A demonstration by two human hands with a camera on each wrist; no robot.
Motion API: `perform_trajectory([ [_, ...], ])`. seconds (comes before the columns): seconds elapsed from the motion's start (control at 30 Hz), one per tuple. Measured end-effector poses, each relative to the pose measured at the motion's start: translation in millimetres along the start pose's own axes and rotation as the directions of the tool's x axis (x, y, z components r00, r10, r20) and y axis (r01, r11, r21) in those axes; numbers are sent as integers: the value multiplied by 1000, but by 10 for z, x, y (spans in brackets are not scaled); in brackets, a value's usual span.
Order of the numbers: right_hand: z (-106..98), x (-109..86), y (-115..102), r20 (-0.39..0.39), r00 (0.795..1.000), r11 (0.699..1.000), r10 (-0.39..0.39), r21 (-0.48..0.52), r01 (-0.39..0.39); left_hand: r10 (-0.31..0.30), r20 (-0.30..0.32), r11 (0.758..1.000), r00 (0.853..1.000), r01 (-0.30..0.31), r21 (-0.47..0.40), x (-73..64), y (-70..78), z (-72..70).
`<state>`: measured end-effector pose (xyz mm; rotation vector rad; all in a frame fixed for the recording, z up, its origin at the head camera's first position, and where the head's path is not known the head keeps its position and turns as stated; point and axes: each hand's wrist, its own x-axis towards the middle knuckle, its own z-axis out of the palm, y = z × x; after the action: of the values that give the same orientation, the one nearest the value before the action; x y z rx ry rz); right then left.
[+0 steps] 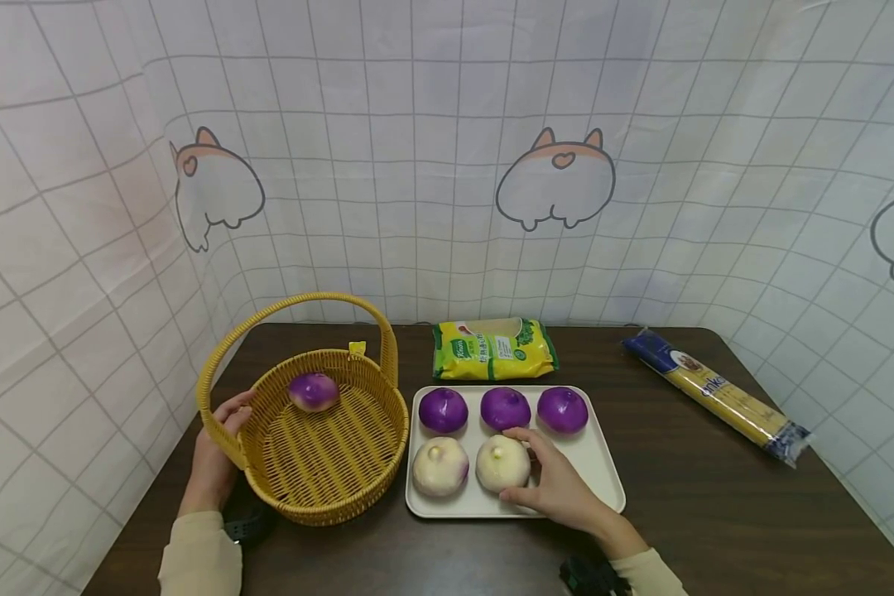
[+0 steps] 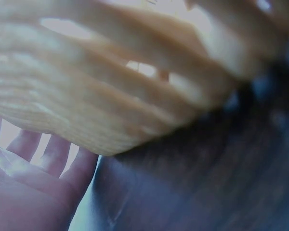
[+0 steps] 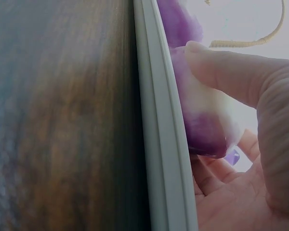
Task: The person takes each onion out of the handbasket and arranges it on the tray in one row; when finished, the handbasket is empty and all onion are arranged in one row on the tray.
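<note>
My right hand (image 1: pixel 559 484) curves round a white-topped turnip (image 1: pixel 502 463) in the front row of the white tray (image 1: pixel 603 480). Its thumb lies along the near side and its fingers along the far side; the right wrist view shows the turnip's purple-and-white flank (image 3: pixel 202 106) between them. At the left, my left hand (image 1: pixel 216 451) rests against the outer side of a yellow woven basket (image 1: pixel 328 505), near the foot of its tall handle. Its fingers (image 2: pixel 53 154) lie fairly straight against the weave in the left wrist view. Inside the basket is one purple-and-white turnip (image 1: pixel 314 392).
Three purple turnips (image 1: pixel 505 409) line the tray's back row, and another white-topped turnip (image 1: pixel 440 467) sits front left. Behind the tray lies a yellow-green packet (image 1: pixel 494 349). A long pack of pasta (image 1: pixel 715 393) lies on the dark table (image 1: pixel 723 513) at right. A gridded curtain (image 1: pixel 432 165) surrounds the back.
</note>
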<state>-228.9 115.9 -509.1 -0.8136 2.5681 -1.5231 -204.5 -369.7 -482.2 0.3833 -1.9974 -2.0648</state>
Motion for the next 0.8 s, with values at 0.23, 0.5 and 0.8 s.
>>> perform_trajectory([
  [0.23, 3, -10, -146, -21, 1000, 999, 5, -34, -5, -3, -2, 1000, 1000, 3, 10, 5, -8, -4],
  [0.5, -57, -33, -367, -4, 1000, 1000, -10, -13, 10, 19, 2, 1000, 1000, -19, -5, 32, -62, -17],
  [0.8, -6, 7, 31, 22, 1000, 1000, 8, -12, -7, 21, 7, 1000, 1000, -22, 2, 42, -86, -28],
])
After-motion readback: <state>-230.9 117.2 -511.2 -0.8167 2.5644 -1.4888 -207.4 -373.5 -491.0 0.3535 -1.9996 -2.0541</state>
